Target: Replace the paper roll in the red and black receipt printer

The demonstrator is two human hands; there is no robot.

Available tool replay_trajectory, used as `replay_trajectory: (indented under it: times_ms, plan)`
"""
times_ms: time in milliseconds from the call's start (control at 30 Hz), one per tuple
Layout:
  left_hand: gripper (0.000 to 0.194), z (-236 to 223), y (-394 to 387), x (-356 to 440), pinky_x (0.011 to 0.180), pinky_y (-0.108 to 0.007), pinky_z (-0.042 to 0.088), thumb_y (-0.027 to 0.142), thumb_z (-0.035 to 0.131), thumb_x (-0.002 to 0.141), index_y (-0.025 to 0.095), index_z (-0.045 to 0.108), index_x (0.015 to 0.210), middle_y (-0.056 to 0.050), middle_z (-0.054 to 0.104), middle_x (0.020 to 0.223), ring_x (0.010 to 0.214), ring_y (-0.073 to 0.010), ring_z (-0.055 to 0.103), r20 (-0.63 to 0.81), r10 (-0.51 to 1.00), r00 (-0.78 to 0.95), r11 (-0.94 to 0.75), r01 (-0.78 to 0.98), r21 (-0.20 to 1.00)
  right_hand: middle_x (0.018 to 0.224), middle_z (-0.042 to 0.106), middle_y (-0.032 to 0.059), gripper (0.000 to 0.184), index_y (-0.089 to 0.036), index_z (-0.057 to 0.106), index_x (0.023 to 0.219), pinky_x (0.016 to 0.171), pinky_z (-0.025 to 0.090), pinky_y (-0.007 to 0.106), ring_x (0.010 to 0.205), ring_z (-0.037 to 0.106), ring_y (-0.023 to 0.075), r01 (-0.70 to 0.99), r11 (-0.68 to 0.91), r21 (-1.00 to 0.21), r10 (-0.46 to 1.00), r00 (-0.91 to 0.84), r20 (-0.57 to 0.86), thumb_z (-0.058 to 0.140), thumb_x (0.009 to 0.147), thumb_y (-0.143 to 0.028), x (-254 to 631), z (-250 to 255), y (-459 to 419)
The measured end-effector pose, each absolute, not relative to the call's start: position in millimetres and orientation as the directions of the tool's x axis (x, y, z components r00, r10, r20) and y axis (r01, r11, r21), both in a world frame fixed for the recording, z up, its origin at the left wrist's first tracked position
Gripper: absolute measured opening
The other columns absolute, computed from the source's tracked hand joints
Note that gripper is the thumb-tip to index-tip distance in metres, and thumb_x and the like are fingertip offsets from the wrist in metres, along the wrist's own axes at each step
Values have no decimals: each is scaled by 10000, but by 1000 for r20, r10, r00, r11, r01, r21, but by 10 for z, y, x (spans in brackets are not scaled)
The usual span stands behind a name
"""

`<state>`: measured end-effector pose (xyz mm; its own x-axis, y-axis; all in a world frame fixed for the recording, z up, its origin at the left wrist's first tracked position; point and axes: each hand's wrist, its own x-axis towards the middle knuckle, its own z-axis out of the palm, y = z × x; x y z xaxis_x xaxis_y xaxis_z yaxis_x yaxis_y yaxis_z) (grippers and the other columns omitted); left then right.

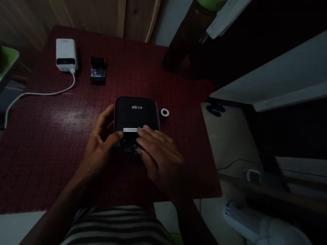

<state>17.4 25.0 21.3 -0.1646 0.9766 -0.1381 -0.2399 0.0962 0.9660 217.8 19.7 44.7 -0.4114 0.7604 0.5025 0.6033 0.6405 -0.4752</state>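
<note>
A black box-shaped device (136,112) with white lettering on top and a yellow warning label on its near face sits in the middle of a dark red table (51,136). My left hand (100,143) grips the device's left near corner, thumb on the front face and fingers curled along its side. My right hand (155,153) rests on the front face, fingers stretched and pressing near the label. A small white ring-shaped roll (165,112) lies just right of the device.
At the far left of the table stands a white power bank (65,54) with a white cable (38,93) running off the left edge. A small black object (97,69) lies beside it. The table's right edge drops to a floor with cables and a white fan.
</note>
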Motion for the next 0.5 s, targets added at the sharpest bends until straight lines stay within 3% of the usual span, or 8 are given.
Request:
replay_trajectory:
  times_ms: [167,267,367,500]
  plan:
    - [609,234,80,167,1155,-440,662,441,876,983,360,736,1571,-38,692,1689,1564,-361,659,-205,962,-180,152,-271,951,1511,820,81,436,-328,694,1545,1203,658,548,1456,762,293,562,492,-665,829,-70,555,700,1121,-225,2292,327,50]
    - [584,233,3,153,1135,-463,674,418,881,972,359,768,1542,-47,733,1633,1549,-382,669,-227,951,-209,182,-216,959,1564,788,84,449,-354,672,1590,1147,689,539,1414,784,308,466,264,-844,929,113,353,697,1142,-366,2315,151,-79]
    - [578,234,-8,148,1142,-479,671,372,887,957,365,781,1525,-43,734,1630,1558,-392,659,-233,946,-224,192,-191,963,1541,802,105,463,-326,688,1576,1094,706,519,1380,804,324,332,97,-938,978,144,152,683,1144,-492,2284,4,-176]
    - [557,235,-8,146,1182,-491,648,355,865,976,372,781,1526,-39,738,1622,1528,-378,683,-237,947,-215,198,-188,962,1534,809,102,492,-317,713,1549,1126,678,526,1408,787,336,271,49,-961,982,164,96,692,1124,-564,2250,-25,-227]
